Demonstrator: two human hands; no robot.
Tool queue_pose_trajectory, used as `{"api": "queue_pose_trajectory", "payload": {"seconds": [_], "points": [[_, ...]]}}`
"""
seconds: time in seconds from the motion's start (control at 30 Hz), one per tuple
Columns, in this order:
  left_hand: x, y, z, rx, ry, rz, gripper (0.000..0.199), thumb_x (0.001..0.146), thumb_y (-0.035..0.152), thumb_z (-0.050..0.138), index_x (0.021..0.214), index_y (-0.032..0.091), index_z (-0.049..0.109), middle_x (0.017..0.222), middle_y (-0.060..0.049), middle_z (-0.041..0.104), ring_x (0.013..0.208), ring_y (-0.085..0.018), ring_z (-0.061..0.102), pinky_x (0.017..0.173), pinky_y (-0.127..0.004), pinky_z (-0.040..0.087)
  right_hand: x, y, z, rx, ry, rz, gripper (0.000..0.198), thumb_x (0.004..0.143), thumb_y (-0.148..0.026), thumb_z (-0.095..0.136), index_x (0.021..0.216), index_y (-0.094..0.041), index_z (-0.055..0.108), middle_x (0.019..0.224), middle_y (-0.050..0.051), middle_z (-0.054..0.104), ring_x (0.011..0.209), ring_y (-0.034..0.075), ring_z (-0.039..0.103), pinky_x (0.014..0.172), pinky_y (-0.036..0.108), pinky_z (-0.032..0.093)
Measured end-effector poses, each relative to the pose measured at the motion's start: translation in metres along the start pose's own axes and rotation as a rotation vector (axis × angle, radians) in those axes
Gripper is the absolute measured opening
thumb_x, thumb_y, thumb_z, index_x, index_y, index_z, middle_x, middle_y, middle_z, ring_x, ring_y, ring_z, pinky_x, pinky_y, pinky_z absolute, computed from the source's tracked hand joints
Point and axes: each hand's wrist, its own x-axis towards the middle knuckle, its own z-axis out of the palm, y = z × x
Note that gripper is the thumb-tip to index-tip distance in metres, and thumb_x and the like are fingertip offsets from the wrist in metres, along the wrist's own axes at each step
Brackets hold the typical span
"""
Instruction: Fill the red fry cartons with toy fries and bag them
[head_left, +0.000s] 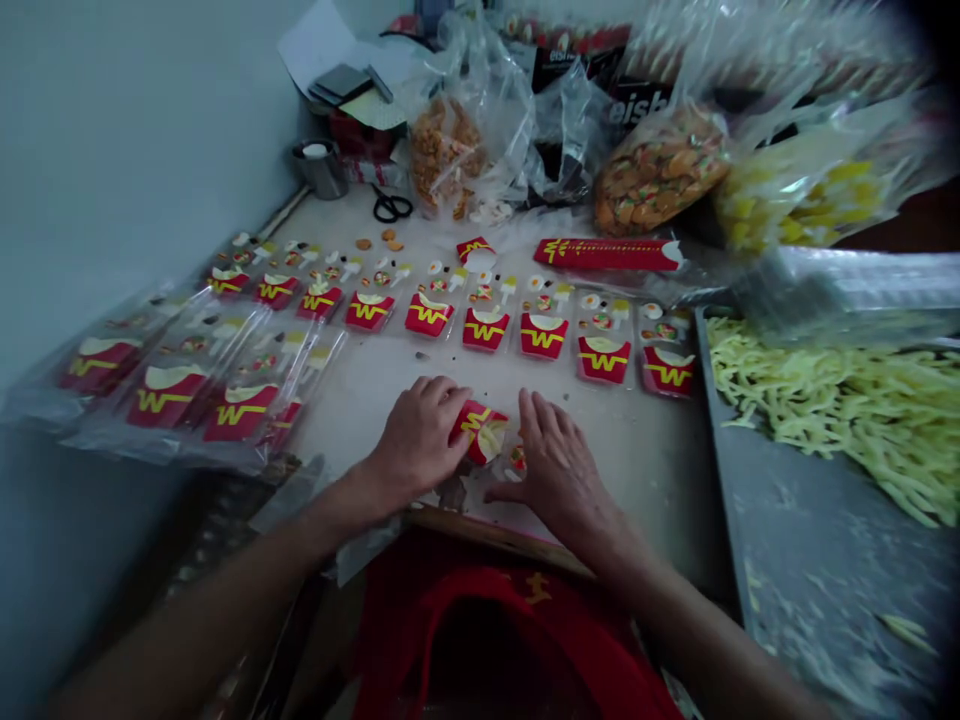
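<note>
Head view: on the smooth, pale bench, between the right hand, splayed and released, and the curled left hand, whose grip cannot be told, a flared red carton is laid; its transparent wrapping is partly hidden.

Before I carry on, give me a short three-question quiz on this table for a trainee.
1. True or false: a red packet lies between the left hand and the right hand.

2. Where is the grey tray of pale yellow strips?
A: beyond the scissors
B: to the right of the right hand
C: to the left of the left hand

3. Fill in: the scissors have ____ handles.

Key: 1 true; 2 B; 3 black.
</note>
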Motion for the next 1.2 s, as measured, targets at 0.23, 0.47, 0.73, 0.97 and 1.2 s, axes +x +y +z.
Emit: {"api": "queue_pose_trajectory", "payload": {"seconds": [0.23,0.47,0.73,0.97,1.2], "points": [[-0.027,0.002,0.031,-0.094,0.055,-0.059,0.049,0.077,0.031,0.069,0.123,0.015,0.064,0.126,-0.014,0.060,0.116,-0.031,0.056,0.103,-0.046,0.049,-0.036,0.014,0.003,-0.085,-0.016,0.121,0.077,0.071,-0.047,0.081,0.136,-0.016,0.053,0.118,0.016,0.065,0.107,0.036,0.058,0.081,0.044,0.045],[-0.028,0.010,0.046,-0.116,0.141,-0.086,0.052,0.078,0.017,0.063,0.130,0.016,0.060,0.128,-0.013,0.059,0.120,-0.028,0.055,0.107,-0.042,0.049,-0.034,0.022,0.007,-0.024,0.067,0.073,0.074,0.071,-0.050,0.082,0.131,-0.018,0.053,0.113,0.015,0.065,0.100,0.036,0.057,0.074,0.044,0.043],[-0.005,0.046,0.036,-0.008,-0.024,-0.196,0.049,0.079,0.010,0.059,0.127,0.009,0.060,0.129,-0.017,0.062,0.121,-0.030,0.055,0.109,-0.043,0.047,-0.035,0.021,0.003,0.036,0.012,0.127,0.079,0.069,-0.050,0.085,0.133,-0.016,0.053,0.117,0.017,0.064,0.105,0.038,0.056,0.078,0.045,0.043],[-0.017,0.041,0.048,-0.053,0.102,-0.258,0.055,0.072,0.008,0.064,0.127,0.012,0.061,0.127,-0.015,0.059,0.120,-0.029,0.055,0.108,-0.042,0.048,-0.033,0.024,0.005,0.044,0.039,0.144,0.082,0.066,-0.052,0.085,0.132,-0.015,0.054,0.116,0.017,0.064,0.104,0.037,0.056,0.077,0.045,0.043],[-0.012,0.057,0.053,0.214,0.123,-0.250,0.027,0.089,0.010,0.053,0.112,0.014,0.065,0.103,-0.012,0.066,0.099,-0.027,0.061,0.089,-0.040,0.052,-0.034,0.023,0.008,0.049,0.113,0.156,0.076,0.069,-0.050,0.082,0.130,-0.014,0.054,0.112,0.019,0.064,0.099,0.037,0.056,0.075,0.045,0.043]]}}
